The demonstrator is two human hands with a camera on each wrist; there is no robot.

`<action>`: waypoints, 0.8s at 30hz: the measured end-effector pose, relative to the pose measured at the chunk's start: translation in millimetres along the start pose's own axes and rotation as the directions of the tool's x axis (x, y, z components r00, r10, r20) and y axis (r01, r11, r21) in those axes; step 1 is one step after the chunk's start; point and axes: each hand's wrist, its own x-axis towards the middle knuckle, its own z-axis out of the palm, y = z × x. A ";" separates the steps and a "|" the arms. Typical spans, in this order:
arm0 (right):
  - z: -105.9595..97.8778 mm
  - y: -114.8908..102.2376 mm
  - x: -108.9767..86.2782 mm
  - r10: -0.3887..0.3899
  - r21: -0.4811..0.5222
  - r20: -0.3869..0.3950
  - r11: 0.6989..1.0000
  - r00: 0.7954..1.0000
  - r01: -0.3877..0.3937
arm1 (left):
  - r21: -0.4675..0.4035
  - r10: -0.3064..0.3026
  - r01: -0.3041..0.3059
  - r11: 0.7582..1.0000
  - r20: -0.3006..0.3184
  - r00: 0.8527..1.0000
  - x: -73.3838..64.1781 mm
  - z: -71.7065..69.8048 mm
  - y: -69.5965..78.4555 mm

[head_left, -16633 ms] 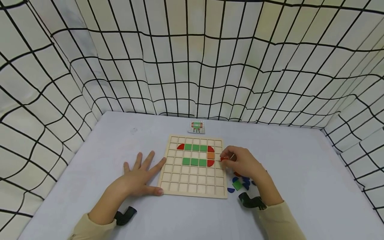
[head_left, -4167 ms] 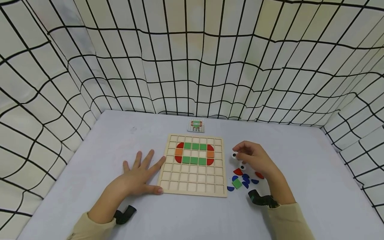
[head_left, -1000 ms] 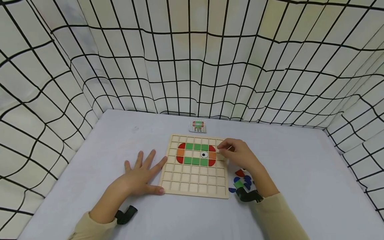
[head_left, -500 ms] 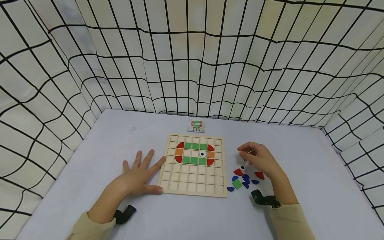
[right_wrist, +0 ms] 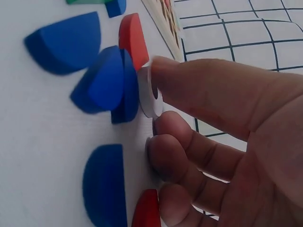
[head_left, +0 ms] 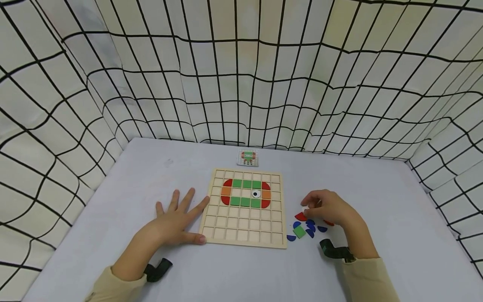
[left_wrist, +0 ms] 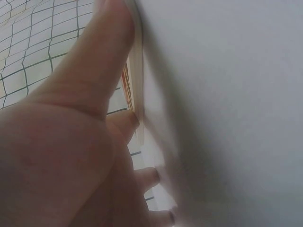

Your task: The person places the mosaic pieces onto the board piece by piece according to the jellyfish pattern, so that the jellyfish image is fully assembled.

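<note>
While your left hand (head_left: pixel 173 224) lies with its fingers spread wide, thumb and index fingertips against the left edge of the wooden grid board (head_left: pixel 241 233), your right hand (head_left: pixel 328 205) pinches a white eye disc (right_wrist: pixel 146 94) between thumb and index finger. That disc is at the tabletop (head_left: pixel 226 272) right of the board, just beside a red piece (head_left: pixel 300 217); it is round and thick, with a black pupil on its face. Blue half-discs (head_left: pixel 322 229) and a green square (head_left: pixel 299 232) lie near it. Your board carries a matching eye (head_left: pixel 255 193), set beside the right-hand orange square (head_left: pixel 266 194), between two rows of green squares (head_left: pixel 245 202).
</note>
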 end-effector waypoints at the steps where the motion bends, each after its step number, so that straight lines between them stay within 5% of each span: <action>1: 0.0 -0.4 -0.6 0.006 -0.006 -0.001 1.000 1.000 -0.006 | -0.002 0.002 -0.002 1.000 -0.001 1.000 0.8 0.1 0.5; 8: 3.6 -1.0 1.7 0.040 -0.022 -0.008 0.999 0.999 -0.041 | 0.001 -0.001 0.001 1.000 0.000 1.000 -0.5 0.2 0.1; 15: 7.0 3.5 10.1 -0.054 0.111 -0.082 0.992 0.995 0.063 | -0.016 -0.011 0.011 1.000 0.010 1.000 0.6 -0.5 2.0; 24: 10.1 -8.4 11.3 -0.102 0.423 -0.066 0.898 0.993 0.121 | -0.019 -0.010 0.011 1.000 0.005 1.000 0.2 1.4 1.2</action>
